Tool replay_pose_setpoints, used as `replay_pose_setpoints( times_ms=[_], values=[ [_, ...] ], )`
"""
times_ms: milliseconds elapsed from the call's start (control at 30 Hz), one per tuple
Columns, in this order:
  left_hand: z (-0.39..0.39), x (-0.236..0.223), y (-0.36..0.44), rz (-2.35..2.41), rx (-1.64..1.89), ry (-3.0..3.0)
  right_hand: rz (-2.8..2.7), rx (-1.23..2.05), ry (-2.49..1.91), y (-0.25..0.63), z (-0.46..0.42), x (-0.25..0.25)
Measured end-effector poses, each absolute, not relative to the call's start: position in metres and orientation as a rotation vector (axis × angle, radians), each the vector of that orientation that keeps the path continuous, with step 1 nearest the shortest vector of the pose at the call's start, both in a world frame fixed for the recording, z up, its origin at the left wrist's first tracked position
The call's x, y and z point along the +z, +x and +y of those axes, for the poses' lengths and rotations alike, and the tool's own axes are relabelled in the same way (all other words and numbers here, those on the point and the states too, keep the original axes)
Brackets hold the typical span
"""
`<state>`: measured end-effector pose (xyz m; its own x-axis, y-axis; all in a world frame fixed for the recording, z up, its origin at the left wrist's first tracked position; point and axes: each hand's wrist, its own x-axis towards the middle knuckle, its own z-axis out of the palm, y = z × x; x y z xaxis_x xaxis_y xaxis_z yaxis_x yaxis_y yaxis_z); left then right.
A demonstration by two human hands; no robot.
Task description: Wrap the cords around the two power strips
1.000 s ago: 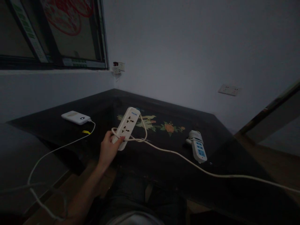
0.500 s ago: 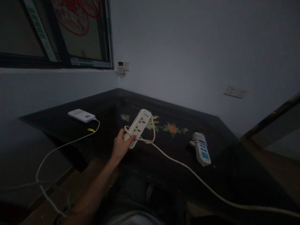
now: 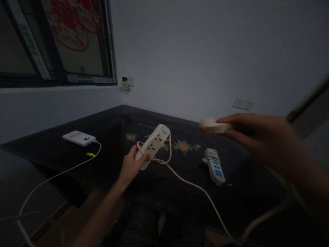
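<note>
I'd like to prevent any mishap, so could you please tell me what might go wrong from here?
The loop of cord at the white power strip in the left hand might tighten or tangle if the right hand pulls the blurred plug away. The thin cable hanging past the edge of the table could catch, dragging the white device off.

There are two hands [image 3: 130, 165] [image 3: 264, 135], two strips [image 3: 156, 141] [image 3: 216, 168], one plug [image 3: 212, 126], one power bank [image 3: 77, 138], one yellow tag [image 3: 90, 154], one table [image 3: 110, 132] and one window [image 3: 68, 60].
</note>
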<state>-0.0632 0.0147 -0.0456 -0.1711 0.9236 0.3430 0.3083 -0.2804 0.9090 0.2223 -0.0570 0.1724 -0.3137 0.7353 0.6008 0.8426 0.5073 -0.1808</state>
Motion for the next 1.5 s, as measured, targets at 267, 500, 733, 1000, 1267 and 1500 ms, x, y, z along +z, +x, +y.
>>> replay_pose_setpoints(
  times_ms=[267,500,733,1000,1267,1500],
  values=[
    [0.014,-0.029,-0.056,1.396,1.42,1.741,-2.442,0.11,-0.885,0.143,-0.02,0.174],
    [0.024,-0.012,-0.039,1.449,1.185,2.108,-2.272,0.048,-0.77,0.091,0.005,0.224],
    [0.014,0.003,-0.032,0.986,1.078,2.008,-1.993,0.218,-1.063,0.108,0.091,0.241],
    [0.002,-0.017,-0.053,1.03,1.08,2.152,-1.346,0.279,-1.215,0.221,0.132,0.232],
    [-0.003,-0.025,-0.067,1.042,0.988,2.105,-0.913,-0.071,-1.07,0.321,0.109,0.247],
    [-0.026,-0.015,-0.061,0.812,0.898,2.023,-1.14,-0.118,-1.049,0.328,0.107,0.215]
  ],
)
